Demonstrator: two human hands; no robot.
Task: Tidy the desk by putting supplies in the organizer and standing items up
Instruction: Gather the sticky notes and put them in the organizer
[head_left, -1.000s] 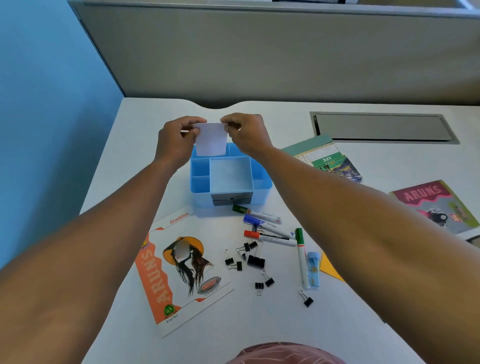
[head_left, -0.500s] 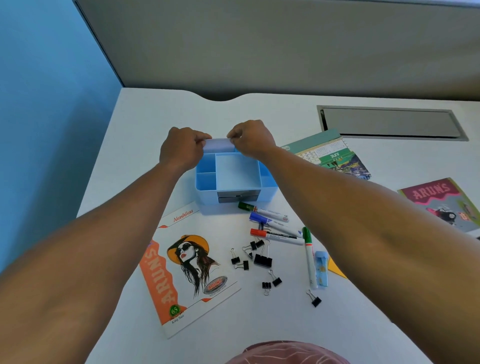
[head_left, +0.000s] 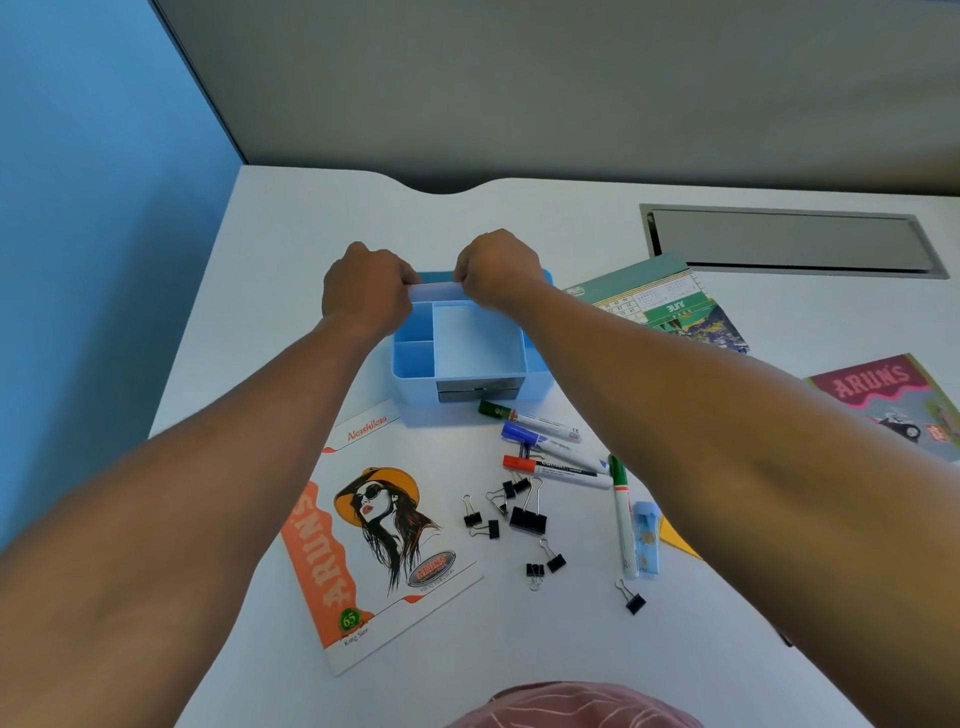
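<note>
Both the left hand (head_left: 370, 291) and right hand (head_left: 496, 270) pinch the white divider (head_left: 435, 291), lying left-right across the organizer's (head_left: 415, 358) far compartment.

Smooth blue plastic organizer (head_left: 415, 358), glossy paper notebook (head_left: 374, 545), black metal binder clips (head_left: 527, 519), matt white desk (head_left: 311, 218), brushed metal cable hatch (head_left: 789, 240)
</note>
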